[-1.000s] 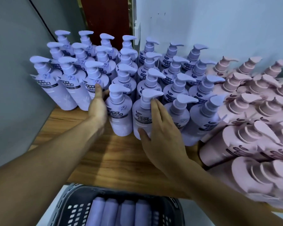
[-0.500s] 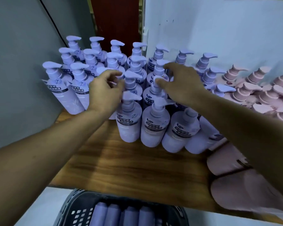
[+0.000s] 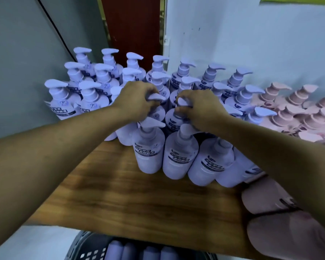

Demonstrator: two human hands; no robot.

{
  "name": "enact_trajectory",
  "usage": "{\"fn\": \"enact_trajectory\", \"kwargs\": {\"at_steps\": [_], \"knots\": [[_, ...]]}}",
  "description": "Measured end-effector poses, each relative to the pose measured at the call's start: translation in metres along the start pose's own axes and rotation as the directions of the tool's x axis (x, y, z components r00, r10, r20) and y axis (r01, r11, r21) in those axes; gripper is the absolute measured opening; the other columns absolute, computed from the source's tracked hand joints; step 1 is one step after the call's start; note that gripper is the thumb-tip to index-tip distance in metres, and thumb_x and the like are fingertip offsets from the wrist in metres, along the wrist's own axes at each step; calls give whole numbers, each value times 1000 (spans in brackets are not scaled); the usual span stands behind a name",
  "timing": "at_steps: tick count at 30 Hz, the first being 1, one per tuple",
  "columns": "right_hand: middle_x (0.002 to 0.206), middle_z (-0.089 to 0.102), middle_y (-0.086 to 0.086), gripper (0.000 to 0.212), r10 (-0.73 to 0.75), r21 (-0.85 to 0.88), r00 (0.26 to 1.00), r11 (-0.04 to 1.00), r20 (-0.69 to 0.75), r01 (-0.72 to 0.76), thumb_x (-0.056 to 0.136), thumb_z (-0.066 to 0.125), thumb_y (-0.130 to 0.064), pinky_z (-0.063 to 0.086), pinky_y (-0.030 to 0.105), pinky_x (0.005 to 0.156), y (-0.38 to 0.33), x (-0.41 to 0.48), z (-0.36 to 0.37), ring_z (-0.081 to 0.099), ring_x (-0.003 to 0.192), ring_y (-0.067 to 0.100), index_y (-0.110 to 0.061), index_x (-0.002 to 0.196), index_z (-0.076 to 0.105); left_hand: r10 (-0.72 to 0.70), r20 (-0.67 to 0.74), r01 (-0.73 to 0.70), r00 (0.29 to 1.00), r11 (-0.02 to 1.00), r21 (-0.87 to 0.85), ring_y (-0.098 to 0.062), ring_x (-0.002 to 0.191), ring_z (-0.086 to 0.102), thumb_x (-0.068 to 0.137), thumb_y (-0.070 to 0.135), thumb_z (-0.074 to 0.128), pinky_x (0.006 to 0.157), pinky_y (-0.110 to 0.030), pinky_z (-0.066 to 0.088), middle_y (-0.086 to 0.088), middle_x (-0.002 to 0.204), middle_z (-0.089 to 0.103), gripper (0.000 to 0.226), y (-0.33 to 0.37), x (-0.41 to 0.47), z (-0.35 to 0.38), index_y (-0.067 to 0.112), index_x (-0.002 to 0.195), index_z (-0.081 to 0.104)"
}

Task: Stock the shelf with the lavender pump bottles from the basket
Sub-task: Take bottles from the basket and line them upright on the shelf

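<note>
Dark basket (image 3: pixel 86 248) at the bottom edge, with lavender pump bottles (image 3: pixel 131 252) lying in it side by side, only their ends showing. Past it is the wooden shelf (image 3: pixel 129 199). The front row (image 3: pixel 149 152) of lavender bottles stands upright on the shelf, right of centre. Just behind it both hands are over the second row. Left hand (image 3: pixel 133 102): fingers curled tight round a pump head (image 3: pixel 156 96). Right hand (image 3: pixel 201 109): fingers curled round the neighbouring pump head (image 3: pixel 183 101), possibly the collar too, blurred. Both bottles are upright and close together. The back rows (image 3: pixel 109 72) of lavender bottles fill the shelf to the wall. Pink pump bottles (image 3: pixel 289 113) are packed just beside them on the right. A black cable (image 3: pixel 54 29) runs down the grey left wall.
</note>
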State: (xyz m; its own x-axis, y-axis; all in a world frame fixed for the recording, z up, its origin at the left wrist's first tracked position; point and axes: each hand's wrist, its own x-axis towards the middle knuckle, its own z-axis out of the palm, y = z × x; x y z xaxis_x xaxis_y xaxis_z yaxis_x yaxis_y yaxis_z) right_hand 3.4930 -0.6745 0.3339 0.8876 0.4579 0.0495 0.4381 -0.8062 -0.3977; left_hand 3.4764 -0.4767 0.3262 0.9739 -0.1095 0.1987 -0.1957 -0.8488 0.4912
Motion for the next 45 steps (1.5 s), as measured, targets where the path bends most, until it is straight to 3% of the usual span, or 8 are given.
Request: {"fn": "enact_trajectory", "kwargs": {"at_steps": [5, 18, 23, 28, 31, 36, 39, 45], "knots": [[84, 61, 13, 17, 22, 6, 1000, 1000, -6, -22, 95, 59, -27, 32, 30, 55, 2, 1, -1, 55, 75, 28, -10, 96, 59, 9, -27, -10, 1000, 999, -35, -20, 78, 61, 86, 22, 72, 77, -37, 52, -10, 91, 72, 19, 4, 0, 1, 9, 101, 73], [94, 66, 15, 16, 72, 61, 997, 996, -28, -70, 96, 57, -20, 51, 41, 72, 2, -8, -5, 59, 87, 32, -6, 102, 62, 25, -45, -26, 999, 1000, -17, -18, 79, 60, 84, 23, 74, 76, -29, 47, -5, 89, 72, 21, 10, 2, 7, 12, 102, 72], [90, 64, 9, 18, 87, 53, 996, 995, -4, -86, 93, 61, -26, 33, 26, 53, 6, -6, -6, 53, 75, 25, -13, 106, 62, -47, 48, 45, 998, 998, 43, -20, 82, 56, 86, 26, 70, 70, -26, 36, -6, 93, 68, 21, 15, 11, 3, 13, 102, 69], [128, 55, 6, 42, 86, -3, 987, 996, -139, -87, 94, 58, -38, 38, 30, 82, 4, -19, -10, 53, 112, 29, -18, 130, 55, -185, -69, 173, 980, 972, -158, -10, 89, 61, 92, 36, 62, 74, -22, 46, 6, 106, 64, 31, 22, -9, -9, 23, 120, 63], [111, 58, 5, 23, -84, -25, 921, 996, -381, 81, 95, 58, -29, 37, 28, 78, -7, -45, -11, 53, 99, 25, -14, 112, 64, -342, -320, 188, 884, 885, -427, -16, 78, 68, 98, 36, 49, 69, -30, 56, 5, 90, 72, 23, 11, -43, -14, 24, 107, 67], [104, 62, 7, 23, -234, -149, 933, 969, -275, 199, 90, 68, -26, 44, 33, 82, -23, -82, 10, 54, 99, 28, -10, 107, 69, -673, -323, 362, 665, 670, -648, -27, 66, 61, 98, 27, 47, 75, -50, 55, -3, 73, 66, 20, -23, -107, 12, 22, 100, 66], [102, 63, 6, 19, -247, -103, 936, 968, -249, 229, 91, 66, -23, 38, 27, 82, -33, -75, 10, 53, 96, 27, -11, 105, 69, -659, -389, 419, 644, 729, -542, -26, 72, 62, 91, 18, 57, 75, -42, 55, -3, 76, 63, 15, -50, -110, 8, 22, 103, 66], [104, 64, 8, 26, -184, 118, 948, 968, -259, 221, 93, 61, -24, 47, 34, 83, -83, -2, 10, 58, 93, 22, -12, 115, 66, -187, -498, 223, 847, 975, 13, -20, 102, 54, 81, 15, 64, 90, -22, 39, -6, 113, 60, 39, -89, -77, -47, 20, 120, 62]]}}
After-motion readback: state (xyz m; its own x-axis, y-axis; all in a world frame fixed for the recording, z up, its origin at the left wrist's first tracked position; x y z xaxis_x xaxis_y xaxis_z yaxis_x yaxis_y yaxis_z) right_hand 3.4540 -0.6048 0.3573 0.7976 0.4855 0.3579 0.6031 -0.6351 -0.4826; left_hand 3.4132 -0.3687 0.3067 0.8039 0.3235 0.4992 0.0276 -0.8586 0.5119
